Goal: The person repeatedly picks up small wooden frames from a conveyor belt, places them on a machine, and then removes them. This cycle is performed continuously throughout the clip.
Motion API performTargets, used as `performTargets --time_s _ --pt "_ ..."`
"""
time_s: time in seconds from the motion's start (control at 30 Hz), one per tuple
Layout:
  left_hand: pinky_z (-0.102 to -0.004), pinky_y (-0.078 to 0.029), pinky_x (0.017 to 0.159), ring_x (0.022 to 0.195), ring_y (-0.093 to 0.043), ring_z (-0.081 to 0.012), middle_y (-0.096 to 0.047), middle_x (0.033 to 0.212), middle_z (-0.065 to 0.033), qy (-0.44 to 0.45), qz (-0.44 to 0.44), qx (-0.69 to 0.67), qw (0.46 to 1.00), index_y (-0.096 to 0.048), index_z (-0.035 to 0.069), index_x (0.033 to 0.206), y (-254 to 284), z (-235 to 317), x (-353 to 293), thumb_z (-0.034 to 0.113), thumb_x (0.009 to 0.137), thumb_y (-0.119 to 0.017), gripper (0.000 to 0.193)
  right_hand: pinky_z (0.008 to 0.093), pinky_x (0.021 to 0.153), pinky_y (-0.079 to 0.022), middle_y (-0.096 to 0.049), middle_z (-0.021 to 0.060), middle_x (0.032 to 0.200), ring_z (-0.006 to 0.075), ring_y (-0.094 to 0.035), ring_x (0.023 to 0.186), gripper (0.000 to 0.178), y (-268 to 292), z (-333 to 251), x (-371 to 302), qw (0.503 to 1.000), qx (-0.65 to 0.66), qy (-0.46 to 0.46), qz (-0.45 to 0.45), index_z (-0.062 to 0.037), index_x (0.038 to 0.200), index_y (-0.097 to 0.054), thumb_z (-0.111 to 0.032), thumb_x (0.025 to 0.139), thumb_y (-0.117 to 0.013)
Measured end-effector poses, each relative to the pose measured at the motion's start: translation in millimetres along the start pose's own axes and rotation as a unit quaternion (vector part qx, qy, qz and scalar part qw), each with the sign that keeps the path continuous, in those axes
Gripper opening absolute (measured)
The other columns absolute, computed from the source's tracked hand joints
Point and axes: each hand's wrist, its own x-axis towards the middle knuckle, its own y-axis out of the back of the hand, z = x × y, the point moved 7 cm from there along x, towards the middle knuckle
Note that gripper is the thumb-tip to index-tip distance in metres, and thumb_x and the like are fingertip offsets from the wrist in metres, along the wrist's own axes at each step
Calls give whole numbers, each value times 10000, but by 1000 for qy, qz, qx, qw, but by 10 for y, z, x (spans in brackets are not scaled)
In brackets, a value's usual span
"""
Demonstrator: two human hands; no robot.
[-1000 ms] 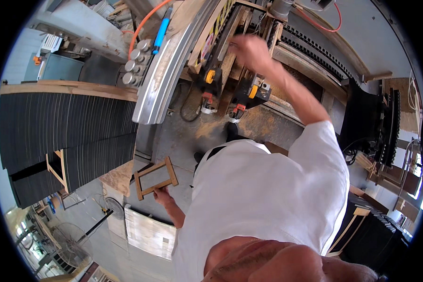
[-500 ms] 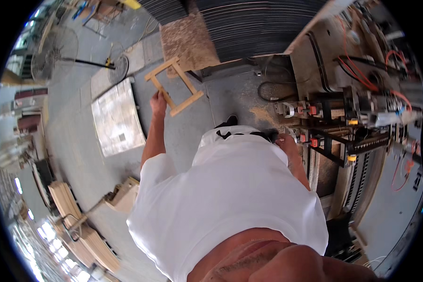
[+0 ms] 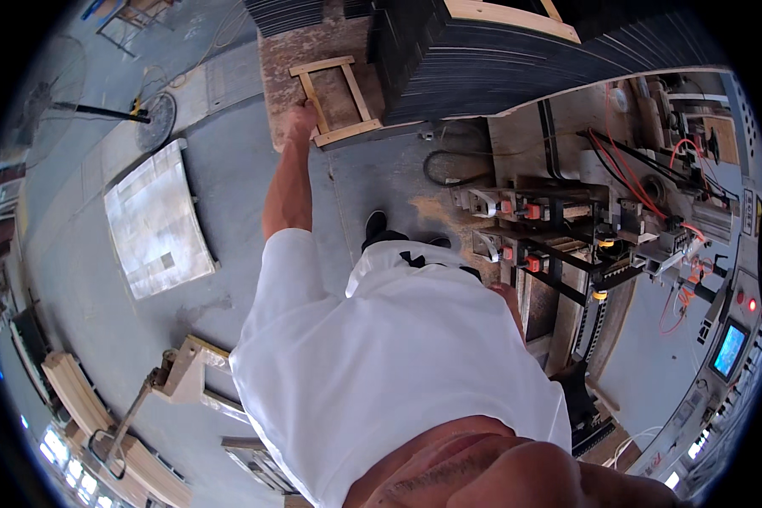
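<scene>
My left hand (image 3: 301,118) is stretched out to the far side, its fingers closed on one side of a light wooden frame (image 3: 349,132). The frame is a small rectangle of four-sided slats with overhanging ends. It appears over a worn brown board (image 3: 279,76); I cannot tell whether it rests on it. Just right of it rises a tall stack of thin dark sheets (image 3: 474,76), with another light wooden frame (image 3: 512,19) on top. My right hand (image 3: 506,296) hangs low at my right side, nearest to the machine, its fingers mostly hidden by my white shirt.
To the right stands a machine with red-tipped clamps (image 3: 532,212), orange hoses and a control panel with a lit screen (image 3: 728,349). A silvery sheet (image 3: 161,229) lies on the floor at left, near a round stand base (image 3: 155,123). Wooden strips (image 3: 76,389) are piled lower left.
My left hand has carried the wooden frame farther out, from above the grey floor to over the brown board. The view has shifted, bringing the control panel and the second frame into sight.
</scene>
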Motion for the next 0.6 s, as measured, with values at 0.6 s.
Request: performTargets --time_s 0.6 --pt "-424 -504 896 1093 -605 -340 -647 1137 -186 -99 -41 329 938 -602 5 1133 -344 101 189 296 864 -552 399 305 636 -517 -713 93 797 137 -658 736 205 -243 117 -489 996 -27 1 90 -11 970 -705 -141 816 -667"
